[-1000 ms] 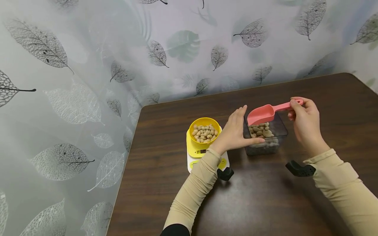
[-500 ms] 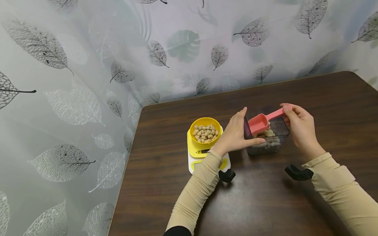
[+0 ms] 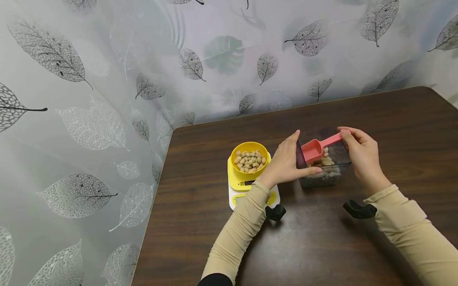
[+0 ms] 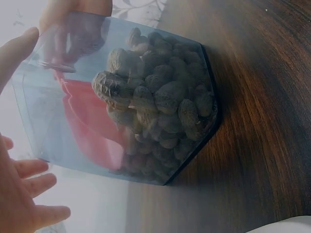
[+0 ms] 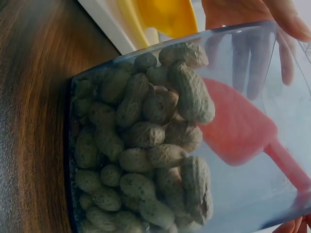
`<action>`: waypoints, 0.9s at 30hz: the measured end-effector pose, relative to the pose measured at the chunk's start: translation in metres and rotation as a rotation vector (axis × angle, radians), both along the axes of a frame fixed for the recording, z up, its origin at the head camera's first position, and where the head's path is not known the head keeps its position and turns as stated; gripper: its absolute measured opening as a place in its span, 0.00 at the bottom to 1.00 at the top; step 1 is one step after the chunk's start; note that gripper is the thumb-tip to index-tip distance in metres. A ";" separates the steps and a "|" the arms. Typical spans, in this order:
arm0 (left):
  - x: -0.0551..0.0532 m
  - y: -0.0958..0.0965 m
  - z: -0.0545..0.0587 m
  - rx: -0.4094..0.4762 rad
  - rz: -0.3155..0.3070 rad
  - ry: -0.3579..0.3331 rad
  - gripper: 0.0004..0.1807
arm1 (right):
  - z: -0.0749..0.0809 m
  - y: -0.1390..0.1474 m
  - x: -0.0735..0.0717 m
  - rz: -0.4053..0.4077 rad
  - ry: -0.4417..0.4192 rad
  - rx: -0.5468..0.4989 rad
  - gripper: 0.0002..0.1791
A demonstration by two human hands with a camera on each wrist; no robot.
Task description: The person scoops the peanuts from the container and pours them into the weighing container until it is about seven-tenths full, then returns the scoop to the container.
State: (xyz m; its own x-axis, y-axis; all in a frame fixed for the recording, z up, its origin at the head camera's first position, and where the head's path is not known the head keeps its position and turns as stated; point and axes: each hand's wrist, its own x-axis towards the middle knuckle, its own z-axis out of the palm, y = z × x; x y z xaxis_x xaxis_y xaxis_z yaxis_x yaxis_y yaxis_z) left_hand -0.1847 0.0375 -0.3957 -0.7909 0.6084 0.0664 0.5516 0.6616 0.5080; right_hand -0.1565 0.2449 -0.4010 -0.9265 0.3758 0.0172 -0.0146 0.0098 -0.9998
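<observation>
Left hand [image 3: 286, 161] bracing container [image 3: 323, 174], right hand [image 3: 361, 155] pinching scoop [image 3: 315, 149]

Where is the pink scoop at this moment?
In the head view the pink scoop dips into the clear container of peanuts, its handle pinched by the right hand, right of the yellow bowl.

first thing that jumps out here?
The pink scoop, held by the right hand, dips into a clear tub of peanuts at table centre. The left hand braces the tub's left wall. Beside it, a yellow bowl of peanuts sits on a scale.
</observation>
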 end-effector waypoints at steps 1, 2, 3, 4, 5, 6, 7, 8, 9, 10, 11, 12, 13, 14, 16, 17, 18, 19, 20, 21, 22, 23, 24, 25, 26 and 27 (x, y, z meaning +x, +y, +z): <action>0.000 0.000 0.000 -0.002 0.002 -0.002 0.60 | -0.003 0.002 -0.001 0.004 -0.007 -0.005 0.23; 0.000 -0.001 0.000 -0.004 0.004 -0.003 0.60 | -0.005 0.004 -0.002 0.017 -0.021 0.022 0.24; 0.001 -0.001 0.000 -0.007 0.006 -0.004 0.60 | -0.010 0.007 -0.005 0.021 -0.026 0.015 0.25; 0.001 -0.001 0.000 -0.007 0.008 -0.002 0.61 | -0.015 0.010 -0.007 0.025 -0.026 0.012 0.25; 0.001 -0.002 0.000 -0.010 0.010 -0.003 0.61 | -0.019 0.012 -0.009 0.026 -0.030 0.006 0.25; 0.001 -0.002 0.000 -0.012 0.013 -0.002 0.61 | -0.023 0.014 -0.011 0.032 -0.027 -0.012 0.25; 0.000 -0.002 0.000 -0.015 0.015 -0.001 0.61 | -0.024 0.015 -0.012 0.038 -0.018 -0.036 0.25; 0.000 -0.002 0.000 -0.016 0.016 0.001 0.61 | -0.024 0.015 -0.013 0.042 -0.015 -0.044 0.25; 0.000 -0.002 0.000 -0.017 0.015 0.002 0.61 | -0.024 0.014 -0.012 0.043 -0.014 -0.048 0.25; 0.000 -0.003 0.001 -0.015 0.014 -0.001 0.61 | -0.021 0.013 -0.011 0.044 -0.016 -0.040 0.25; 0.000 -0.003 0.001 -0.012 0.012 -0.005 0.61 | -0.016 0.011 -0.009 0.041 -0.020 -0.045 0.25; 0.000 -0.004 0.002 -0.008 0.009 -0.006 0.61 | -0.012 0.010 -0.006 0.042 -0.020 -0.044 0.24; 0.000 -0.005 0.003 -0.004 0.005 -0.010 0.61 | -0.008 0.010 -0.003 0.037 -0.036 -0.013 0.25; 0.000 -0.007 0.004 0.002 0.002 -0.016 0.61 | -0.004 0.011 -0.001 0.032 -0.052 0.014 0.24; -0.001 -0.010 0.007 0.013 -0.001 -0.012 0.60 | 0.001 0.015 0.003 0.021 -0.075 0.070 0.24; -0.001 -0.013 0.009 0.020 -0.002 -0.005 0.60 | 0.003 0.018 0.004 0.014 -0.078 0.093 0.25; -0.001 -0.016 0.012 0.022 0.000 0.000 0.60 | 0.004 0.022 0.005 0.007 -0.079 0.136 0.25; -0.001 -0.019 0.014 0.023 0.004 0.002 0.59 | 0.005 0.026 0.005 -0.001 -0.074 0.182 0.26; -0.002 -0.024 0.017 0.022 0.009 0.010 0.59 | 0.006 0.031 0.005 -0.006 -0.053 0.212 0.25; -0.003 -0.028 0.019 0.020 0.014 0.021 0.58 | 0.007 0.036 0.006 -0.013 -0.032 0.246 0.25; -0.004 -0.034 0.022 0.027 0.020 0.028 0.57 | 0.008 0.041 0.006 -0.023 -0.009 0.277 0.24; -0.005 -0.040 0.024 0.026 0.026 0.037 0.55 | 0.009 0.045 0.007 -0.038 0.017 0.315 0.23; -0.006 -0.047 0.025 0.025 0.034 0.049 0.53 | 0.010 0.050 0.008 -0.052 0.035 0.362 0.22; -0.008 -0.054 0.027 0.024 0.039 0.067 0.51 | 0.011 0.055 0.009 -0.067 0.047 0.408 0.21; -0.009 -0.061 0.028 0.017 0.045 0.097 0.48 | 0.011 0.061 0.010 -0.081 0.052 0.447 0.21; -0.011 -0.068 0.029 0.011 0.053 0.122 0.45 | 0.012 0.065 0.011 -0.101 0.047 0.483 0.21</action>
